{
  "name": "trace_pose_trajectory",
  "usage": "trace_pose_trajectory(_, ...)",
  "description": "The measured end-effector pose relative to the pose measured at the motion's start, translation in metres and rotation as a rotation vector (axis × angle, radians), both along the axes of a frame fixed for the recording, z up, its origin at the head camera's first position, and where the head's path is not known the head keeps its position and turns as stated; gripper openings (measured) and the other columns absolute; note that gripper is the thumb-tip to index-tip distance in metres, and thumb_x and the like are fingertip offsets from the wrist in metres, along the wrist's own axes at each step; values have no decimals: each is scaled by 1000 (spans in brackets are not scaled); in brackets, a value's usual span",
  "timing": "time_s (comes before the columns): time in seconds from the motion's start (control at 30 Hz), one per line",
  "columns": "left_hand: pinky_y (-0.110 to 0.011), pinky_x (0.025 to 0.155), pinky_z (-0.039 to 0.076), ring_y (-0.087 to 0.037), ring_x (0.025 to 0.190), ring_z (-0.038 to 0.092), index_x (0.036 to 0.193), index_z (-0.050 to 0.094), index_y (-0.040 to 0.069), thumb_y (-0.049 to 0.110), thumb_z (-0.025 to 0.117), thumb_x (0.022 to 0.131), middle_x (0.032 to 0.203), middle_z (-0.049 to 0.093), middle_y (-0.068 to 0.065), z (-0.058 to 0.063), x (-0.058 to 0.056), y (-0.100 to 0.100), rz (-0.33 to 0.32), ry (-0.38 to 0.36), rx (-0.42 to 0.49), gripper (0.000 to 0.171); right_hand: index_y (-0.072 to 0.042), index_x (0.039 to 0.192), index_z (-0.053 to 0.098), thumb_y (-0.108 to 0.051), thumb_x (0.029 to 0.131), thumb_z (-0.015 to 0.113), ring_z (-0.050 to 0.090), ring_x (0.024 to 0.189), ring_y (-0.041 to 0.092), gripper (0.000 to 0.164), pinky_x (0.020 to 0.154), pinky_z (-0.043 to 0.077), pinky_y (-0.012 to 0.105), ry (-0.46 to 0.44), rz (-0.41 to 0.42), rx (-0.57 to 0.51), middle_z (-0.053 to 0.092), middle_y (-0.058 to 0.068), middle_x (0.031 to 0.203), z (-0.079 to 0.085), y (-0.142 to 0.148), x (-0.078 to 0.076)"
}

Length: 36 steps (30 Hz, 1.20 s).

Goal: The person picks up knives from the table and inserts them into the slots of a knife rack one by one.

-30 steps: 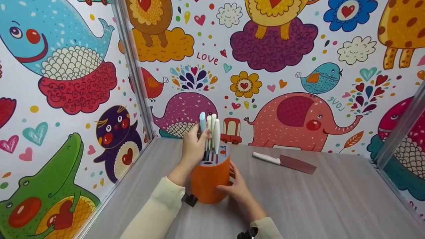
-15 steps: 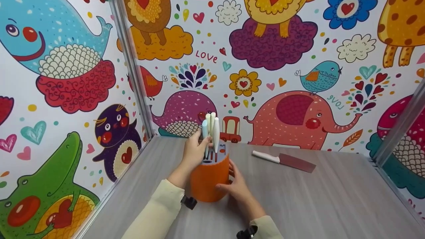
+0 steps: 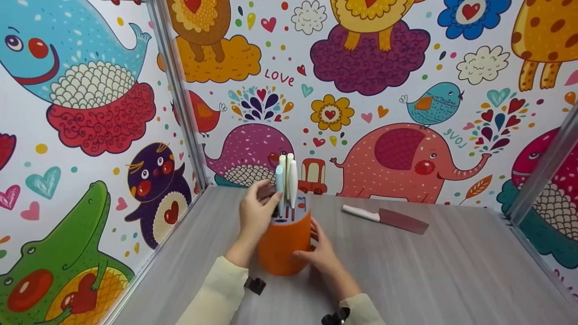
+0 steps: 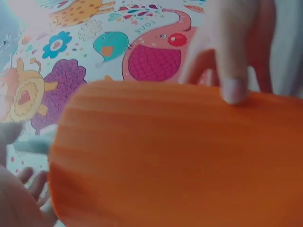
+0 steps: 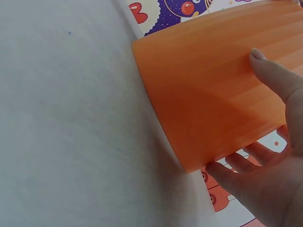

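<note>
An orange knife block [image 3: 285, 248] stands upright on the table, several pale-handled knives [image 3: 292, 183] in its grey slotted top. The light-blue handle [image 3: 279, 185] of one knife rises at the block's left side. Beside that handle is my left hand [image 3: 256, 212], its fingers loosely bent and apart with nothing held between them; the thumb tip lies close to the handle, and I cannot tell if they touch. My right hand [image 3: 326, 255] grips the block's right side, with the thumb [image 5: 272, 73] on the front and the fingers around the far side.
To the right of the block a cleaver [image 3: 386, 219] with a white handle lies flat on the grey wood-look table [image 3: 429, 275]. Printed walls [image 3: 379, 104] with cartoon animals close off the back and both sides.
The blue-handled knife has gone down into the block. My left hand has let go of its handle and shifted slightly left. The right hand stays on the block.
</note>
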<state>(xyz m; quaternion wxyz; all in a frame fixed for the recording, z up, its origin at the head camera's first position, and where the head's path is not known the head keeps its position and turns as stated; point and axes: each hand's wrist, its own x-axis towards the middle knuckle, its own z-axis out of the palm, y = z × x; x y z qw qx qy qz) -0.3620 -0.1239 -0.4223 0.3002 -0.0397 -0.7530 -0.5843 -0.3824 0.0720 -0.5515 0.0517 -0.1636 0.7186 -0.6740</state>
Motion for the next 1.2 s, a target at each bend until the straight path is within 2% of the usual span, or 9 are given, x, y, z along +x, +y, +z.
trace_pose_trajectory(0.13, -51, 110, 56, -33, 123, 67, 135, 61, 3, 15, 75, 98, 130, 69, -17, -29, 8, -7, 133, 142, 37, 42, -32, 167, 28, -32, 83, 93, 37, 153, 37, 107, 128, 35, 61, -24, 1, -16, 37, 7, 170, 1, 1, 2)
trace_pose_trajectory(0.23, -56, 118, 49, -34, 132, 59, 141, 53, 0, 17, 77, 93, 140, 62, -19, -55, 13, -11, 171, 147, 24, 56, -30, 167, 28, -31, 83, 93, 37, 152, 36, 106, 128, 35, 60, -23, 3, -24, 38, 7, 168, 1, 1, 3)
trace_pose_trajectory(0.3, -59, 122, 43, -35, 141, 52, 149, 46, 0, 22, 80, 90, 151, 55, -20, -71, 14, -15, 130, 107, 15, 72, -30, 167, 28, -31, 84, 92, 38, 152, 36, 105, 128, 35, 60, -11, 7, -25, 39, 7, 168, 0, 1, 2)
trace_pose_trajectory(0.4, -60, 126, 36, -37, 151, 43, 160, 32, 3, 36, 85, 87, 165, 42, -19, -91, 12, -23, 3, 8, 21, 96, -30, 167, 29, -32, 85, 92, 40, 151, 34, 103, 127, 37, 59, 10, 5, -16, 41, 6, 167, -2, 1, 2)
trace_pose_trajectory(0.53, -61, 127, 31, -41, 156, 36, 167, 19, 7, 47, 88, 85, 173, 30, -19, -109, 9, -32, -155, -112, 22, 115, -31, 166, 30, -31, 85, 92, 41, 150, 33, 102, 126, 38, 58, 15, 5, -16, 41, 6, 167, -3, 2, 2)
trace_pose_trajectory(0.63, -61, 127, 32, -41, 157, 35, 169, 14, 10, 44, 90, 83, 175, 28, -18, -115, 7, -38, -205, -166, -7, 120, -30, 166, 30, -31, 85, 92, 41, 150, 33, 102, 127, 37, 58, 16, 4, -17, 41, 6, 167, -1, 0, 2)
trace_pose_trajectory(0.73, -60, 127, 33, -39, 155, 38, 170, 12, 13, 38, 92, 83, 174, 29, -16, -118, 4, -42, -216, -183, -31, 121, -30, 166, 30, -33, 85, 91, 41, 151, 35, 101, 127, 38, 58, 33, 1, -5, 41, 6, 167, 0, -3, 0)
trace_pose_trajectory(1.0, -55, 129, 32, -31, 151, 44, 170, 14, 20, 35, 96, 79, 172, 35, -6, -122, 4, -36, -228, -178, -28, 123, -28, 166, 32, -35, 86, 91, 44, 150, 36, 100, 125, 39, 59, 67, -7, 19, 43, 8, 166, -7, 1, -3)
trace_pose_trajectory(1.2, -57, 127, 38, -29, 144, 50, 168, 19, 20, 34, 97, 77, 166, 43, -5, -124, 0, -34, -220, -161, -44, 121, -22, 166, 33, -31, 89, 88, 47, 148, 37, 96, 123, 43, 57, 102, 26, 3, 47, 11, 163, -13, 8, -6)
